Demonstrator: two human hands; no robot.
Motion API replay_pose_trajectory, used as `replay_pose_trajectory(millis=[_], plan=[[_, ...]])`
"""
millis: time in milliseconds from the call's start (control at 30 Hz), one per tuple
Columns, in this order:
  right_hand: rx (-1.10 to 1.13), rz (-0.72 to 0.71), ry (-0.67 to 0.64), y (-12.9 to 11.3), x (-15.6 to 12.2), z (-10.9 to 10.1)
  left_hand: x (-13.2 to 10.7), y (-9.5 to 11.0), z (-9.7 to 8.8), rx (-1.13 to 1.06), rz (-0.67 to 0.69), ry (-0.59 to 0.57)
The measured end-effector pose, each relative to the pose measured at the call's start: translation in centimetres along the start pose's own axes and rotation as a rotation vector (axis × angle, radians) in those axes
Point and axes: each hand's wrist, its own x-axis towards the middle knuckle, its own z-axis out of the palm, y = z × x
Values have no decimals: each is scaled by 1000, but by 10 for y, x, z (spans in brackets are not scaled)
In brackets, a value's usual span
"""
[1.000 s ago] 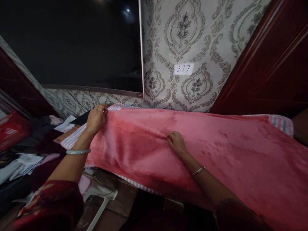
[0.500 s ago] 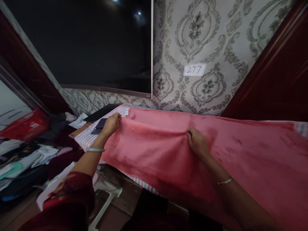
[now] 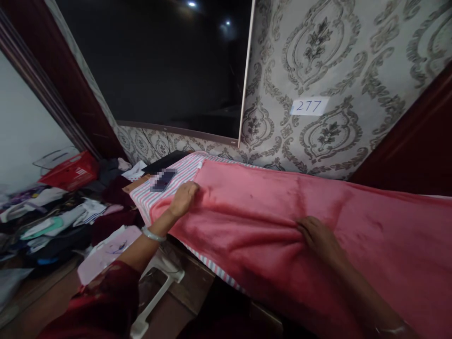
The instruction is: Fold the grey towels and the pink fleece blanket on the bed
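A long pinkish-red plush cloth (image 3: 261, 188) lies over a striped cloth (image 3: 143, 204) on a table, its near side hanging over the front edge. My left hand (image 3: 184, 199) is closed on the plush cloth near its left end, fingers pinched together. Further right, my right hand (image 3: 319, 235) grips a gathered bit of the same cloth, and folds run between the two hands. A small white tag (image 3: 200, 165) shows at the far left corner of the plush cloth. Its right end runs out of view.
A dark phone (image 3: 165, 180) rests on the striped cloth beyond my left hand. Clothes (image 3: 67, 221) lie piled at the left, near a red bag (image 3: 76, 170). A white stand (image 3: 160, 292) is below the table. A large screen (image 3: 169, 66) hangs behind.
My hands have lowered the lifted part of the plush cloth closer to the table, and it has slackened into folds. The view has turned left, so things appear further right.
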Motion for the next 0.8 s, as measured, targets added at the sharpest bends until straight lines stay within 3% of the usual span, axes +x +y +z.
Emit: replay_pose_trajectory(millis=[167, 267, 400, 500, 600, 800], plan=[[21, 26, 4, 6, -28, 18, -65, 30, 15, -4, 168, -161], [33, 51, 14, 6, -28, 21, -76, 33, 11, -58, 103, -150], [59, 49, -12, 4, -23, 19, -53, 15, -9, -18, -196, -31], [65, 66, -2, 4, -24, 19, -29, -3, -19, 46, -379, -218], [57, 85, 9, 3, -25, 21, -12, -15, -15, 27, -490, -384], [70, 88, -21, -4, -20, 14, -3, -28, 4, -96, -630, -458]])
